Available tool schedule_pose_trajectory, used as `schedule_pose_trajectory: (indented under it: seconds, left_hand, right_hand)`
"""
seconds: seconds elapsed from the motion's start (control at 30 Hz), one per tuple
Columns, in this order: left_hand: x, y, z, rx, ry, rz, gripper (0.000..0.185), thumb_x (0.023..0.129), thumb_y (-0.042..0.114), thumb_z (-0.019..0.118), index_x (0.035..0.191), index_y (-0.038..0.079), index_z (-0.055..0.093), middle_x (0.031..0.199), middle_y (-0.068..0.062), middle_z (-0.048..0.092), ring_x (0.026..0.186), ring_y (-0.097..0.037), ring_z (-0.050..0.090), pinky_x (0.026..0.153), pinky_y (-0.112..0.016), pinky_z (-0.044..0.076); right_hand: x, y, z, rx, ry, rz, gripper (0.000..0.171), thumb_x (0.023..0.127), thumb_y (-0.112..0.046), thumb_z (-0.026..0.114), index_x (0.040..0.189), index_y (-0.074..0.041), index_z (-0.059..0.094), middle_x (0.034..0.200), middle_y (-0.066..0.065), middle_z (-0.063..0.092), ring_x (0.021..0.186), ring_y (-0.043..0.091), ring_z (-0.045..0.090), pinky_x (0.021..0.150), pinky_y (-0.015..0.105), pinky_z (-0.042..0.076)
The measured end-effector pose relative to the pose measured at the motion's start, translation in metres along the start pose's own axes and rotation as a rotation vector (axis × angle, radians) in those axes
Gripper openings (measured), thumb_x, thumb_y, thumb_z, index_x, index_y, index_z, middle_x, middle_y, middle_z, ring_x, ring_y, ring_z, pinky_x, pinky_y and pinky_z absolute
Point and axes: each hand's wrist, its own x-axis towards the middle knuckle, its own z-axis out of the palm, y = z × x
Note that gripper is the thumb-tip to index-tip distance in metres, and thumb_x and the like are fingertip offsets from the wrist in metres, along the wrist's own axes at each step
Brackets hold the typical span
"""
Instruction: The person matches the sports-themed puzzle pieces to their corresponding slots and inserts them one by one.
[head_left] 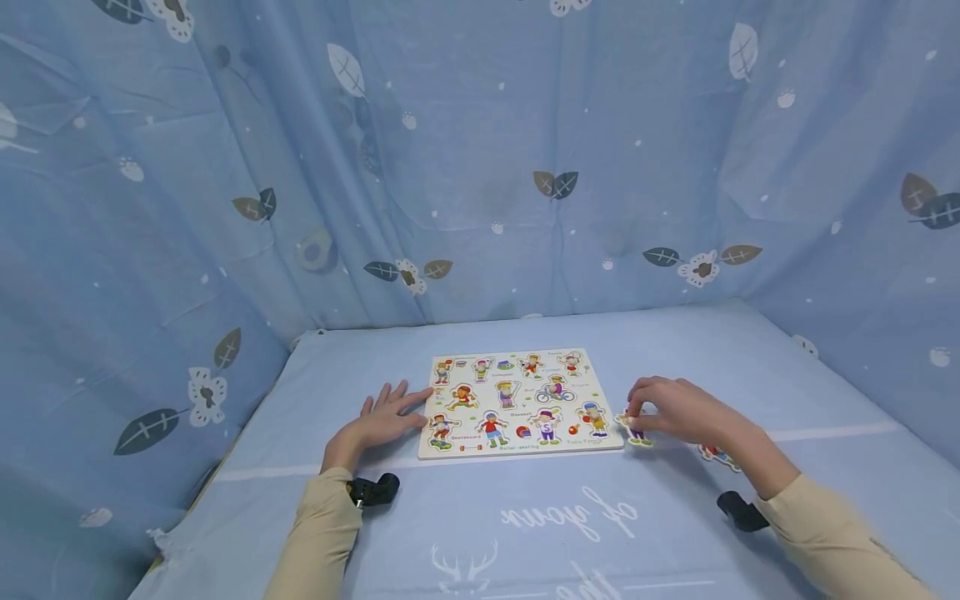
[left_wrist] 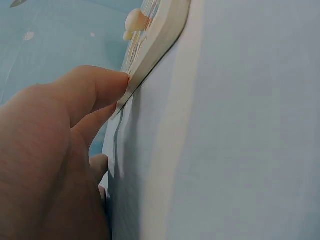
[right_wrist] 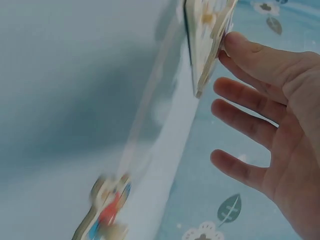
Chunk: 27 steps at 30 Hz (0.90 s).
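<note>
**Currently: piece held at the board's right edge**

Right hand (head_left: 678, 410) pinches a small cut-out piece (head_left: 634, 432) between thumb and fingertips, just off the right edge of the board (head_left: 517, 402). In the right wrist view the piece (right_wrist: 207, 37) shows edge-on against the thumb, with the other fingers (right_wrist: 240, 100) spread and loose. Left hand (head_left: 382, 421) lies flat beside the board's left edge, fingers straight; in the left wrist view a fingertip (left_wrist: 107, 82) presses against the board's rim (left_wrist: 155, 50).

Handling, judged:
- Piece: thin, flat, stiff, probably wood; light. It should not bend or crush. Its outline is irregular, so an edge pinch could slip.
- Best hold: the small peg on a piece's face. One peg (left_wrist: 136, 20) shows in the left wrist view, further along the board from the fingertip.
- Board: rigid and shallow; likely to slide on the cloth (head_left: 675, 350) unless braced from the side opposite the pinch.

A second loose piece (head_left: 718, 455) lies on the cloth behind the right wrist; in the right wrist view it appears blurred (right_wrist: 107, 210).

Writing: small captions under the board figures; "Skateboard" and "Baseball" are just legible, the rest too small. Cloth carries white script, inverted from the head view, apparently "of your".
</note>
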Motion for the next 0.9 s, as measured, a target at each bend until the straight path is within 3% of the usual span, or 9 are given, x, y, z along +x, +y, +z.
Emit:
schedule_pose_trajectory:
  seconds: [0.27, 0.57, 0.9]
  left_hand:
    - [-0.002, 0.0, 0.0, 0.002, 0.004, 0.007, 0.064, 0.095, 0.045, 0.053, 0.153, 0.024, 0.039, 0.165, -0.02, 0.008, 0.15, -0.044, -0.009, 0.118, -0.063, -0.008]
    - [-0.004, 0.0, 0.0, 0.002, 0.017, 0.016, 0.062, 0.095, 0.043, 0.053, 0.153, 0.023, 0.04, 0.164, -0.021, 0.009, 0.15, -0.044, -0.008, 0.117, -0.064, -0.007]
    - [-0.003, 0.0, 0.0, 0.005, 0.019, 0.024, 0.064, 0.094, 0.045, 0.053, 0.153, 0.023, 0.04, 0.164, -0.021, 0.009, 0.15, -0.044, -0.007, 0.117, -0.064, -0.007]
  right_hand:
    - [0.027, -0.032, 0.0, -0.005, -0.005, 0.002, 0.006, 0.086, -0.027, 0.077, 0.086, -0.025, 0.072, 0.101, -0.006, 0.067, 0.083, 0.012, 0.057, 0.074, 0.037, 0.05]
    - [0.061, -0.064, 0.009, -0.025, -0.026, -0.027, 0.005, 0.088, -0.029, 0.075, 0.088, -0.025, 0.074, 0.099, -0.008, 0.069, 0.079, 0.011, 0.055, 0.083, 0.043, 0.047]
    - [0.079, -0.083, 0.024, -0.043, -0.053, 0.028, 0.006, 0.087, -0.029, 0.076, 0.085, -0.024, 0.076, 0.093, -0.011, 0.068, 0.071, 0.01, 0.053, 0.073, 0.034, 0.046]
